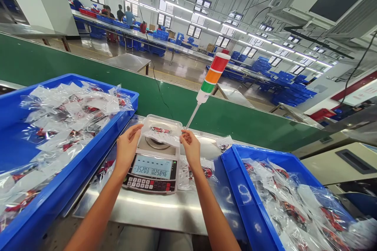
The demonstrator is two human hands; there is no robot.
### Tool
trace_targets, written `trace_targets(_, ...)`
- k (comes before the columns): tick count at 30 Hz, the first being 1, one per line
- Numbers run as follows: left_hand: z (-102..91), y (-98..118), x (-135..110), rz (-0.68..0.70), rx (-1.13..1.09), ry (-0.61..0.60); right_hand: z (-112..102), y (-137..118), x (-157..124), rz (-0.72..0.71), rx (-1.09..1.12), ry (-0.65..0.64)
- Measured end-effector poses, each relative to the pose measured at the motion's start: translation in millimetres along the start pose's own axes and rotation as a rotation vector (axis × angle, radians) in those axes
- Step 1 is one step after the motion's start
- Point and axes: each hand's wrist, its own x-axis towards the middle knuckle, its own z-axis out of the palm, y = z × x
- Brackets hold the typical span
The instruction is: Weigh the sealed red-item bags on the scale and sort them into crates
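Brushed-steel counter (153, 211) carries a digital scale (153, 168); above its pan (157, 146), left hand (129, 142) and right hand (190, 147) pinch opposite edges of a translucent tray (163, 120), probably steadying the bagged red wiring (160, 130) inside.

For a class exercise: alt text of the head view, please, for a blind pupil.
A person's left hand and right hand flank a clear bag with red contents over a digital scale. A left tray and a right tray, both blue, hold similar bags; a red, orange and green signal light rises behind.
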Motion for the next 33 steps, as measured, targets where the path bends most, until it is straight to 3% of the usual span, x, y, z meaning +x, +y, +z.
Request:
trace_targets(17,-0.3,-6,-1,-0.021,-0.01,-0.001,1,5,-4,0.006,-0.04,-0.004)
trace_targets(21,-4.3,-5,-3,-0.017,0.023,0.035,-8,6,-5,0.017,-0.102,0.004)
trace_targets(26,-16.4,-6,-5,-0.014,0.082,0.084,-42,8,-13,0.026,-0.233,0.033)
trace_targets(33,-34.5,-10,-18,-0.028,0.161,0.122,-115,21,-53,0.036,-0.458,0.03)
